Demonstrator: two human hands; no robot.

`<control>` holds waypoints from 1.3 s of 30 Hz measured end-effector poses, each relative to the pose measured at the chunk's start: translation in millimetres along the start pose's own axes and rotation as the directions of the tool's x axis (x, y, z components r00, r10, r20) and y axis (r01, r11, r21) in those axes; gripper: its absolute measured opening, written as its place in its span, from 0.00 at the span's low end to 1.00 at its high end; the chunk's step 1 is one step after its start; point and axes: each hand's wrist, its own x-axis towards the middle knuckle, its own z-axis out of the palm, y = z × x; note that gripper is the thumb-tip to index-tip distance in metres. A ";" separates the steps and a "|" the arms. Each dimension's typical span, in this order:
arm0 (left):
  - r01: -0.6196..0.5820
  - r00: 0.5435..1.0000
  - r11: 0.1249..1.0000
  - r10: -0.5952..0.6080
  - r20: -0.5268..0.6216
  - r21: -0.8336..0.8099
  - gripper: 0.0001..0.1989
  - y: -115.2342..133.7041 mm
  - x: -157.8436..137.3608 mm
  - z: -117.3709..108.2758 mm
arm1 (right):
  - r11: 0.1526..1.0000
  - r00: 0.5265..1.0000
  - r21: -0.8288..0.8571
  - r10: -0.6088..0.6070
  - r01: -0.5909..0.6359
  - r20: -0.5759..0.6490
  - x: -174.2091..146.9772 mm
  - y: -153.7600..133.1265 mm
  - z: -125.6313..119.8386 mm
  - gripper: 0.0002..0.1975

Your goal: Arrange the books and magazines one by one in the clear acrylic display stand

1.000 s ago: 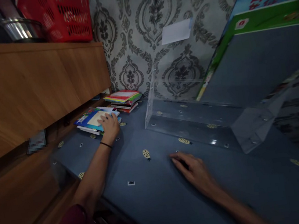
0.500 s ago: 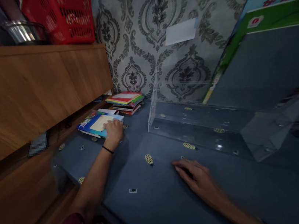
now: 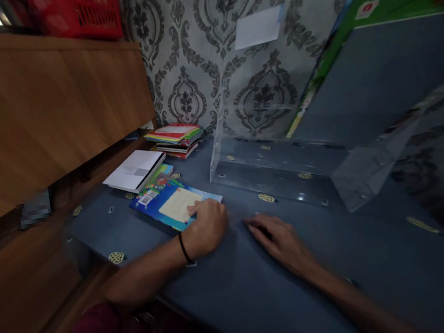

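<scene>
While left hand (image 3: 207,226) grips blue book (image 3: 173,206), barcode (image 3: 146,198) faces up, panel (image 3: 178,204) text unreadable.

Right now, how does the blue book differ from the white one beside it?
The left hand holds the blue book, while no hand touches the white book. The blue book shows a barcode and cream panel; the white book is mostly plain, with a grey patch. Both have a broad side facing up.
</scene>
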 end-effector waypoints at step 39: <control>0.176 0.984 0.984 -0.177 0.005 0.040 0.20 -98.9 8.4 -1.8 | 0.950 0.978 -0.234 -0.205 0.205 0.022 -3.8 -9.4 -6.2 0.16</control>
